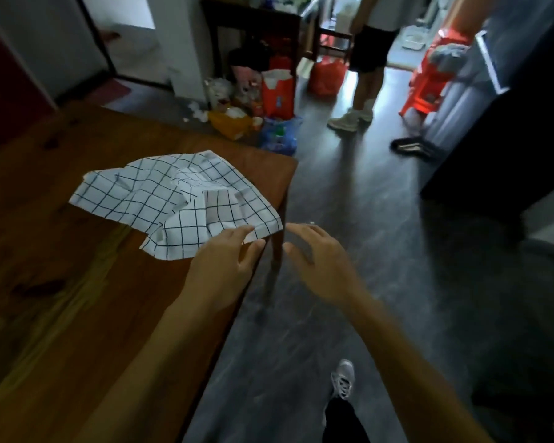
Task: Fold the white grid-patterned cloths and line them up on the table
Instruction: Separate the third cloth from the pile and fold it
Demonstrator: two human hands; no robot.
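**Crumpled cloth at the table's far right corner**

White grid-patterned cloth (176,199), thin fabric with dark lines, lies rumpled and creased by the far right corner of the wooden table (45,251), one flap reaching the right edge. Left hand (224,263) spreads relaxed fingers, tips touching the cloth's near hem. Right hand (317,254) hovers loose off the table's edge, holding nothing. Beyond: bags (277,94) on the floor, a red stool (429,81), a standing person (365,59).

white cloth (173,193) — dark grid lines, brown wooden table (61,282), red stool (429,81)
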